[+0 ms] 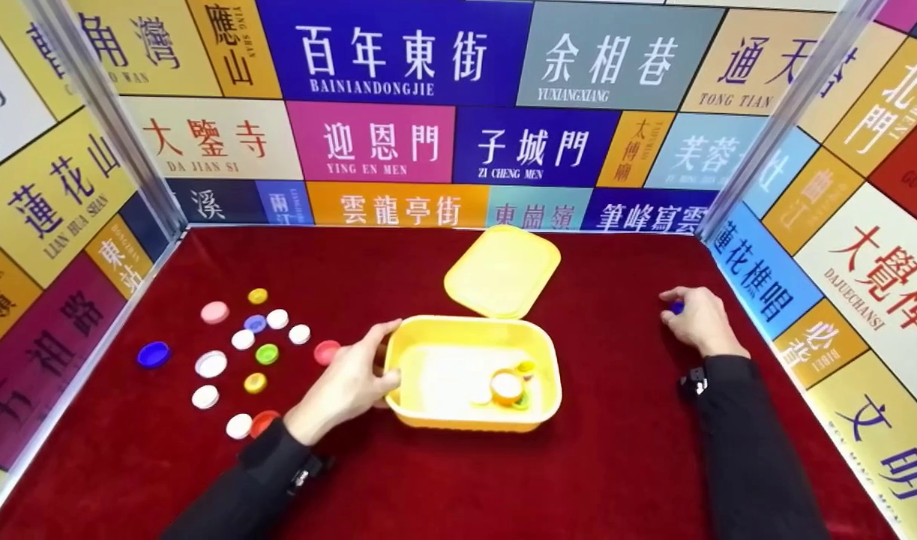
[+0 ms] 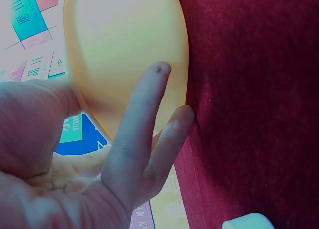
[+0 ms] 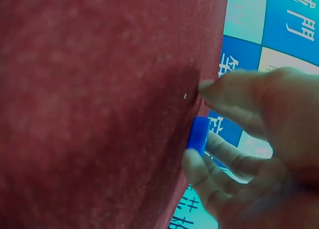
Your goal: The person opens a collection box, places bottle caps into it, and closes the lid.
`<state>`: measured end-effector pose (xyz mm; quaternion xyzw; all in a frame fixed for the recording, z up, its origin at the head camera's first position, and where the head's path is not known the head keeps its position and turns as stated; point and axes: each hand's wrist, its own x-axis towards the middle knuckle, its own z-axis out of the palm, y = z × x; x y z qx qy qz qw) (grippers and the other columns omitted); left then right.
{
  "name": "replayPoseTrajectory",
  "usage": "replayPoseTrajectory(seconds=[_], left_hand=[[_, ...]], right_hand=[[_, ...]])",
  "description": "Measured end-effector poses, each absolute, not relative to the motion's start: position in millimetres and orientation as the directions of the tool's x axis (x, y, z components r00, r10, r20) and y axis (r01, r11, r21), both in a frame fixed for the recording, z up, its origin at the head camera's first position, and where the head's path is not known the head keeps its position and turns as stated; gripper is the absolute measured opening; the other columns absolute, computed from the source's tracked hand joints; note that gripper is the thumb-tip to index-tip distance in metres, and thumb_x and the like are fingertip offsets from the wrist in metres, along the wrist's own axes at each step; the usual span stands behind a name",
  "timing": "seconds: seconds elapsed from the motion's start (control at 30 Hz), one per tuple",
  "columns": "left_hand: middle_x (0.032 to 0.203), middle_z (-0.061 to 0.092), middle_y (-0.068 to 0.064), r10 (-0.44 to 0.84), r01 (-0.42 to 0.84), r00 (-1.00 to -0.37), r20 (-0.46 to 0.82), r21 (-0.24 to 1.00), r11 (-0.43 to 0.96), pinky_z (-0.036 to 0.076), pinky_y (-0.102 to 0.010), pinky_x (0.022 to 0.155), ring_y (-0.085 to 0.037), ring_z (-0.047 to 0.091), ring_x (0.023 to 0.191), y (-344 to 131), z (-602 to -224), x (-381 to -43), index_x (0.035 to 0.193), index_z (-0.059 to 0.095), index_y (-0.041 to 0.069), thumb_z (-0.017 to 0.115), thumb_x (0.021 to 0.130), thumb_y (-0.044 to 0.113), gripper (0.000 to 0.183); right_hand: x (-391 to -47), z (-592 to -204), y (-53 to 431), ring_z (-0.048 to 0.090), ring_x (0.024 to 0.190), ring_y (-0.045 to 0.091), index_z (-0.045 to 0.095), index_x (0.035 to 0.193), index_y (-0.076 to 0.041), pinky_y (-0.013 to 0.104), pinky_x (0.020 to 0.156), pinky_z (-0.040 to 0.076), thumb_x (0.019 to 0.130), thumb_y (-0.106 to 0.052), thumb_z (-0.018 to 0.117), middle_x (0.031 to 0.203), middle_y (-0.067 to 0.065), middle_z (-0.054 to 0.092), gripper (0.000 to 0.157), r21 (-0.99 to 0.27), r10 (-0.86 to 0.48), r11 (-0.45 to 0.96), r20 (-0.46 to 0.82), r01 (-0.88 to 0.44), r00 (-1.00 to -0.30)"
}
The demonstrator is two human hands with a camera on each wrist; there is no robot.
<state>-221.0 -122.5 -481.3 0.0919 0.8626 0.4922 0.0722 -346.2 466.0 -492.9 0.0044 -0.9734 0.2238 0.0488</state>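
Note:
My left hand (image 1: 349,379) grips the left end of a yellow plastic tub (image 1: 469,426), thumb over the rim and fingers along the outer wall. In the left wrist view, fingers (image 2: 134,124) lie against the tub's outside (image 2: 124,49). Several small caps, among them an orange-rimmed one (image 1: 507,386), lie at the right inside the tub. Far to the right, my right hand (image 1: 698,322) is around a blue cap (image 3: 199,133) near the cloth. One fingertip touches this cap, while the thumb (image 3: 224,92) stands apart from it.
A yellow lid (image 1: 503,271) lies flat behind the tub. Several caps are scattered on the left of the red cloth (image 1: 458,487), including a dark blue one (image 1: 154,355), a green one (image 1: 267,354) and a red one (image 1: 327,352). Printed panels (image 1: 398,60) wall in the back and sides.

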Motion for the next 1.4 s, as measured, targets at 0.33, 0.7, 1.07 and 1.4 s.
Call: replayPoseTrajectory(seconds=[0.33, 0.7, 1.07, 1.4], left_hand=[[0.135, 0.076, -0.022, 0.232, 0.095, -0.972, -0.033, 0.85, 0.519, 0.073, -0.038, 0.067, -0.024, 0.08, 0.087, -123, -481, -220, 0.177, 0.048, 0.018, 0.075, 0.101, -0.003, 0.083], [0.14, 0.075, -0.025, 0.238, 0.109, -0.971, -0.023, 0.842, 0.528, 0.072, -0.037, 0.067, -0.023, 0.079, 0.087, -125, -480, -223, 0.177, 0.047, 0.016, 0.074, 0.102, -0.002, 0.083], [0.141, 0.074, -0.025, 0.236, 0.107, -0.971, -0.027, 0.837, 0.536, 0.073, -0.038, 0.067, -0.022, 0.078, 0.084, -124, -482, -220, 0.177, 0.047, 0.016, 0.075, 0.102, -0.001, 0.082], [0.138, 0.075, -0.025, 0.239, 0.114, -0.971, -0.018, 0.842, 0.527, 0.073, -0.04, 0.067, -0.024, 0.079, 0.085, -123, -481, -220, 0.177, 0.047, 0.015, 0.075, 0.101, -0.003, 0.083]], right_hand=[[-339, -492, 458, 0.069, 0.125, 0.057, 0.083, 0.128, 0.007, 0.07, 0.111, 0.054, 0.101, 0.0, 0.072, 0.133, 0.035, 0.08, 0.03, -0.422, 0.013, 0.904, 0.173, -0.063, -0.985], [-329, -479, 431, 0.075, 0.113, 0.051, 0.084, 0.128, 0.006, 0.064, 0.104, 0.057, 0.104, -0.001, 0.076, 0.125, 0.031, 0.084, 0.026, -0.438, -0.025, 0.891, 0.224, -0.124, -0.974], [-309, -461, 384, 0.079, 0.104, 0.041, 0.086, 0.131, 0.0, 0.055, 0.097, 0.061, 0.104, -0.002, 0.076, 0.121, 0.027, 0.084, 0.03, -0.438, -0.069, 0.879, 0.278, -0.191, -0.958], [-281, -442, 344, 0.081, 0.102, 0.041, 0.085, 0.131, 0.0, 0.061, 0.096, 0.069, 0.105, -0.002, 0.076, 0.117, 0.026, 0.076, 0.027, -0.438, -0.163, 0.848, 0.321, -0.299, -0.933]])
